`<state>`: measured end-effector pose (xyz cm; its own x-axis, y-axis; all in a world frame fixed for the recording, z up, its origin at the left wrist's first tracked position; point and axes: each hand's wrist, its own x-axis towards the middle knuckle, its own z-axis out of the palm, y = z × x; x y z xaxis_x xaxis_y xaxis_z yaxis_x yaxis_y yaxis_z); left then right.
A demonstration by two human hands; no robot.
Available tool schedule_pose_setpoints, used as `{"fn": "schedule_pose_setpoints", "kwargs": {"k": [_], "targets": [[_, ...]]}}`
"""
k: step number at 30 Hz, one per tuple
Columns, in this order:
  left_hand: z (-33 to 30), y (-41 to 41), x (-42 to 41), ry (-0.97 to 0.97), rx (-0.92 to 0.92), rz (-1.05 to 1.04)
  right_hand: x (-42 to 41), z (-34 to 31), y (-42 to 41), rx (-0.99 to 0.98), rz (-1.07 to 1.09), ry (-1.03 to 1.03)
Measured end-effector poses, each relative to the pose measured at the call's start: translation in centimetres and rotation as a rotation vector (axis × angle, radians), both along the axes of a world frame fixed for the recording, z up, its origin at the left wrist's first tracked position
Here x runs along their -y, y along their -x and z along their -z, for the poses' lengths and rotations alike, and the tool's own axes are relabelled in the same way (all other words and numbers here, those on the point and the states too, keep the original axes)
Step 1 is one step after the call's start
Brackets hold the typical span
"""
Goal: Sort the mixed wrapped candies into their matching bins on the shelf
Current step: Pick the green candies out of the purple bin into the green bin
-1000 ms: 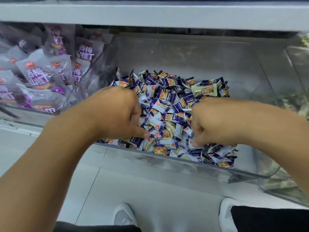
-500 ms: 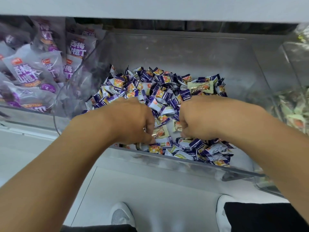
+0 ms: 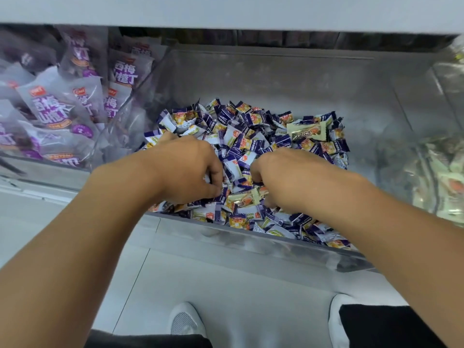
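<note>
Hands point(image 3: 233, 174) curled among candies point(image 3: 251, 136)

Bright, even overhead light with soft, weak shadows. Pale glare hazes the clear bin walls point(image 3: 288, 79). Wide-angle bending curves the frame edges; the left and right margins look smeared and soft.
</note>
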<state>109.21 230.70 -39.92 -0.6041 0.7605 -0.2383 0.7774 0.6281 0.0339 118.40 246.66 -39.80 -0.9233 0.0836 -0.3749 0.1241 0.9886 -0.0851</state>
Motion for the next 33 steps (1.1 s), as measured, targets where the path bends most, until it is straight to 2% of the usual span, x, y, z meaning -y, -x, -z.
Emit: {"fn": "schedule_pose_setpoints", "kwargs": {"k": [3,8,10,14,17,24,30,33], "targets": [[0.1,-0.3,-0.3,-0.045,-0.004,-0.012,-0.1,0.1,0.0,-0.022,-0.007,-0.023],[-0.4,-1.7,-2.1,-0.294,-0.022,0.049,0.2,-0.2,-0.2,0.068,-0.008,-0.073],[-0.1,-2.2,-3.0,-0.254,-0.022,0.09,0.0,-0.5,-0.4,0.047,-0.004,-0.062],[1.2,-2.3,-3.9,-0.019,0.037,0.096,-1.4,-1.8,-1.2,-0.033,0.003,0.034],[1.3,-2.2,-4.5,0.026,0.049,0.082,-2.6,-2.4,-1.9,-0.052,-0.003,0.122],[0.8,-3.2,-6.2,0.237,-0.064,-0.038,-3.9,-3.0,-3.2,-0.221,0.005,0.277],[1.2,-2.8,-5.7,0.229,-0.018,0.01,-4.2,-2.5,-3.4,-0.239,0.016,0.242],[1.2,-2.4,-4.8,0.145,0.056,0.004,-4.2,-2.8,-3.5,-0.246,0.038,0.231]]}}
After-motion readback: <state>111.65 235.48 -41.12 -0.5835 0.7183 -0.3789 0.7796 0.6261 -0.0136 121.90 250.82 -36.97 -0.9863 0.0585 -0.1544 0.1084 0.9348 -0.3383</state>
